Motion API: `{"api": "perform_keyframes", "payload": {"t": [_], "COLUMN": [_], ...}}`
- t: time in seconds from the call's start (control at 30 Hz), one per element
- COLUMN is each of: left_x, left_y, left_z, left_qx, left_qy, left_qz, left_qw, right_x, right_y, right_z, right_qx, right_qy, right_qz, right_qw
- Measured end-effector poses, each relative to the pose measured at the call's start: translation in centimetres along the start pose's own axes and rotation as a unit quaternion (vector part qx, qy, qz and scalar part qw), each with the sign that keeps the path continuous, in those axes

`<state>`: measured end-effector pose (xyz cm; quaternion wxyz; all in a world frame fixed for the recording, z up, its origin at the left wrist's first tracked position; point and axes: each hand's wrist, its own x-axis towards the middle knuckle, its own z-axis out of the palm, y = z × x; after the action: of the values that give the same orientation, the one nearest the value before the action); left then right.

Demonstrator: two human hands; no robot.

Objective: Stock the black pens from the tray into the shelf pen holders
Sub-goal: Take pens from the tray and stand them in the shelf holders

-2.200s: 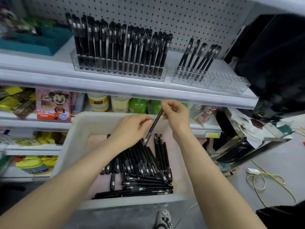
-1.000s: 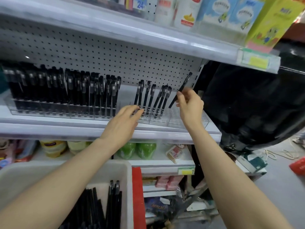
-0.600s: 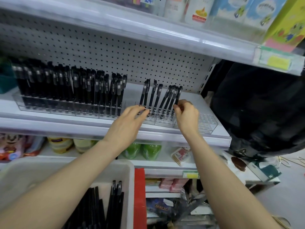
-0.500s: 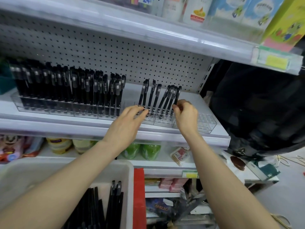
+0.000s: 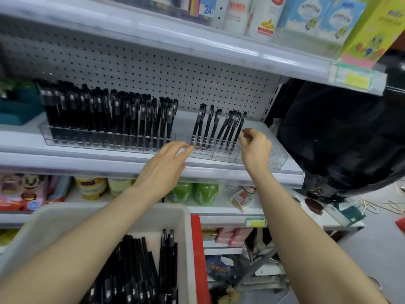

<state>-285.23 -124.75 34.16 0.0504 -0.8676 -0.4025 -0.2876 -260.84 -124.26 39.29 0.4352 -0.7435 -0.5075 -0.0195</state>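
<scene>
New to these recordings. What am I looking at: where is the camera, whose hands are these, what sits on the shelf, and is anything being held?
No machine: a person works bare-handed, and the one picture comes from a camera on their head, looking forward and down. On the white shelf stand a full clear plastic pen holder and, to its right, a part-filled clear plastic pen holder. Below is a white plastic tray of loose black pens. The left hand, holding nothing, has straight fingers at the part-filled holder's front. The right hand has curled fingers beside the rightmost black pen; whether its grip is on that pen cannot be told.
</scene>
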Motion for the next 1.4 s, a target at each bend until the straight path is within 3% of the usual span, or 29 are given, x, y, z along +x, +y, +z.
{"api": "perform_keyframes", "payload": {"t": [0.13, 0.3, 0.47, 0.7, 0.8, 0.93, 1.33, 1.4], "left_x": [-3.4, -9.0, -13.9, -16.0, -16.0, -16.0, -15.9, -15.9], "left_y": [-1.5, -4.7, -7.2, -7.8, -7.5, -7.3, -7.0, -6.9], "left_z": [-1.5, -1.4, 0.6, 2.2, 2.4, 2.5, 2.1, 2.0], "left_qx": [-0.026, -0.023, -0.023, -0.029, -0.027, -0.029, -0.044, -0.045], "left_qy": [0.014, -0.005, -0.016, 0.027, 0.030, 0.021, 0.001, -0.002], "left_qz": [-0.044, -0.069, -0.097, -0.091, -0.105, -0.108, -0.118, -0.121], "left_qw": [0.999, 0.997, 0.995, 0.995, 0.994, 0.994, 0.992, 0.992], "right_x": [-3.4, -10.3, -17.7, -25.1, -26.7, -26.9, -26.8, -26.8], "right_y": [-1.7, -4.3, -6.2, -6.0, -5.4, -5.3, -6.0, -6.0], "right_z": [0.1, 2.0, 5.3, 9.9, 10.9, 11.3, 11.6, 11.5], "right_qx": [0.032, 0.062, 0.073, -0.045, -0.132, -0.166, -0.122, -0.105], "right_qy": [0.040, -0.009, -0.122, -0.331, -0.356, -0.385, -0.451, -0.437], "right_qz": [-0.021, -0.054, -0.059, 0.008, -0.014, -0.018, 0.036, 0.042], "right_qw": [0.998, 0.997, 0.988, 0.943, 0.925, 0.907, 0.884, 0.892]}}
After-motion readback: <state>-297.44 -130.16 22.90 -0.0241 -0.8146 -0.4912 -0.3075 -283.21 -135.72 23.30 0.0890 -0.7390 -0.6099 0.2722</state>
